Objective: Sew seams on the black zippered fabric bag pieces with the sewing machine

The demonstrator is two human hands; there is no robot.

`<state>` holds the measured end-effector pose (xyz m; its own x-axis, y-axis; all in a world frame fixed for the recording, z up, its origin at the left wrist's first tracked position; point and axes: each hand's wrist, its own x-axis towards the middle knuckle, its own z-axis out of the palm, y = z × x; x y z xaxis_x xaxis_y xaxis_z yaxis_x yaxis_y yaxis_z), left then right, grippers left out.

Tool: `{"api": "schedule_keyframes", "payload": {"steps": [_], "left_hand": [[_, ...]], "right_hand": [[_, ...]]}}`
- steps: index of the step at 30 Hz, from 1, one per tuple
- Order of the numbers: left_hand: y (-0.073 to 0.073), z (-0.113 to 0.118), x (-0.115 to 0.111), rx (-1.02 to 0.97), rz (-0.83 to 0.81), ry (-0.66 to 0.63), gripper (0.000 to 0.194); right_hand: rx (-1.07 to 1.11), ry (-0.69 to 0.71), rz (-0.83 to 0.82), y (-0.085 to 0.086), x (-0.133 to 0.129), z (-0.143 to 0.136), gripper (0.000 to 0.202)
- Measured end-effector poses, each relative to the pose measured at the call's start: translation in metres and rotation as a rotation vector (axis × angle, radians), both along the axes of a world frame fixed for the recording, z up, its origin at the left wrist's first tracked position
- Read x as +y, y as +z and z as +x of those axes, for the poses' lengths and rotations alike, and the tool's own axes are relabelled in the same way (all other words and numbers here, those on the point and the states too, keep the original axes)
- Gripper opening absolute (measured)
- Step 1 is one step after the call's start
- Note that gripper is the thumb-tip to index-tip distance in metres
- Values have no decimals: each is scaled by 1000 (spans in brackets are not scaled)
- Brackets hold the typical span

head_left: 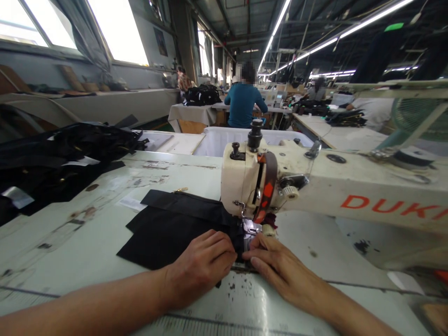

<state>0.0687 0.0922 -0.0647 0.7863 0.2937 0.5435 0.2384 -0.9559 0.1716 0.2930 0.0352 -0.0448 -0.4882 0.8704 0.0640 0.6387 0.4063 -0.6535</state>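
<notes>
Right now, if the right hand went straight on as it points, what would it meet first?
Probably the black fabric just ahead of the right hand, with the left hand beyond; whether fabric and right hand already touch is unclear.

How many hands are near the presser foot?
2: the left hand on the black cloth, left of the presser foot; the right hand in front of it, to the right. No other hand shows there.

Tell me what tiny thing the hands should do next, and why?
Perhaps guide the black cloth gently along the presser foot: the cloth's edge sits right by that metal piece, the left hand is on the cloth, and the right hand has its fingers near that edge.
</notes>
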Motion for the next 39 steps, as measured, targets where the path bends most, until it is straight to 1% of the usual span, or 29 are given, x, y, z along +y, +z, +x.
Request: {"api": "schedule_keyframes", "payload": {"steps": [3, 6, 10, 12, 14, 16, 20, 23, 26, 27, 29, 32, 33, 35, 37, 39], "left_hand": [[-3, -1, 1, 38, -22, -34, 12], [-2, -2, 3, 41, -137, -59, 15], [5, -5, 2, 52, -292, -75, 17], [9, -6, 0, 57, -334, -67, 18], [13, -7, -1, 64, -362, -51, 18], [15, -8, 0, 72, -386, -48, 19], [17, -10, 3, 119, -386, -105, 23], [18, -12, 6, 144, -322, -131, 24], [18, -13, 8, 146, -283, -122, 26], [19, -13, 8, 148, -277, -121, 26], [20, -13, 9, 144, -260, -143, 26], [22, -12, 10, 151, -255, -177, 25], [22, -12, 10, 153, -258, -182, 24], [22, -13, 12, 156, -273, -174, 22], [21, -14, 14, 145, -285, -167, 21], [21, -16, 18, 132, -297, -186, 22]], "right_hand": [[35, -45, 4, -3, 1, -2, 27], [64, -105, 5, -5, 2, -5, 26], [79, -189, -38, -2, 7, -13, 29], [38, -269, -49, -1, 10, -19, 28], [-27, -366, -39, 0, 13, -25, 23], [-83, -434, -19, -1, 16, -30, 16], [-127, -455, 16, -5, 18, -33, 11], [-152, -448, 27, -7, 18, -26, 9], [-154, -418, 63, -8, 14, -13, 11], [-148, -388, 99, -8, 11, -9, 11], [-143, -271, 217, -9, 4, -2, 9], [-198, -38, 427, -12, -8, 1, 26], [-222, 19, 476, -13, -10, 0, 31], [-253, 76, 521, -14, -13, -2, 36], [-253, 85, 521, -14, -11, -4, 36], [-243, 76, 515, -12, -8, -6, 37]]}}
